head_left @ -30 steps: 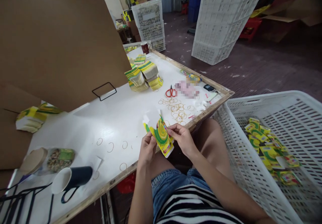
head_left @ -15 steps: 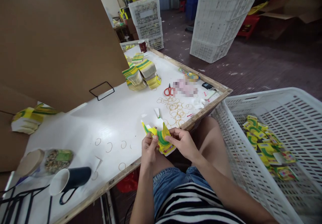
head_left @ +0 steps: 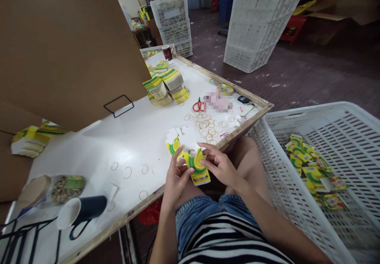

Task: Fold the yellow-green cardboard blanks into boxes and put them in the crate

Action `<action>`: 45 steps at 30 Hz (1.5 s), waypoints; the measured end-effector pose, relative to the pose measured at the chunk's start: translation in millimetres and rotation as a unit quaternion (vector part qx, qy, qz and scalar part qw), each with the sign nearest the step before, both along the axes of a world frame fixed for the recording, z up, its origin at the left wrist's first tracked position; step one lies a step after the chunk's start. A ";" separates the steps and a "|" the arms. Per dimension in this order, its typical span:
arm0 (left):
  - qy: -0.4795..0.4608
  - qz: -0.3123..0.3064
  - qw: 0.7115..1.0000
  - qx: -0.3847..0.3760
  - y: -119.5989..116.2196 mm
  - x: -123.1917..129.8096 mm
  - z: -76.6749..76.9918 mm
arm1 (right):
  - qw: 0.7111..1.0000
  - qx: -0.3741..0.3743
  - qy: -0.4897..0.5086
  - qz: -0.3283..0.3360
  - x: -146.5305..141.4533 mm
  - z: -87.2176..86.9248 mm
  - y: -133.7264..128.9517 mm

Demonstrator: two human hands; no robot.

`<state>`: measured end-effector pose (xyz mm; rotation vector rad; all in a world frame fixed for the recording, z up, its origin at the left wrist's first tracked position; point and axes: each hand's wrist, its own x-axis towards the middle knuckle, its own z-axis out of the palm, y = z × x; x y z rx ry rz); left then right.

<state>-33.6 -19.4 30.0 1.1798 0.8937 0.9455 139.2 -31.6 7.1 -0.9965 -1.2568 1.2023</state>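
A small yellow and green printed carton (head_left: 196, 162) is in both hands above the near edge of the table. Its white flaps stand open at the far end, and another printed panel spreads out to the left. My left hand (head_left: 175, 176) grips the carton's left side, thumb low on the front and fingers near the fold. On the other side my right hand (head_left: 219, 166) holds the right edge between thumb and fingers. What lies inside the carton, if anything, cannot be made out. Just beyond lie loose rubber bands (head_left: 208, 126).
Bundled flat cartons (head_left: 166, 82) sit farther up the white table (head_left: 133, 145), near red-handled scissors (head_left: 198, 105) and a phone (head_left: 244, 100). A dark blue mug (head_left: 92, 209) lies tipped at left. A white basket (head_left: 314, 115) with several finished-looking cartons (head_left: 319, 177) stands at right.
The carton has been spread wider: its left panel now lies opened out, with the white flaps showing more. Left fingers have loosened and shifted along it; the right hand stays at its right edge.
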 end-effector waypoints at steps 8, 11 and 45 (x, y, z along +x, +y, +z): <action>-0.046 -0.108 0.991 -0.072 -7.1 -2.0 2.2 | 0.997 0.000 -0.065 0.036 17.6 15.6 -3.6; -0.059 -0.095 0.991 -0.079 -9.5 0.1 1.0 | 0.999 0.004 -0.046 -0.015 14.8 10.6 -4.5; 0.022 -0.011 0.998 -0.051 -13.4 7.6 -5.7 | 0.968 -0.016 -0.246 -0.038 14.4 13.8 -4.4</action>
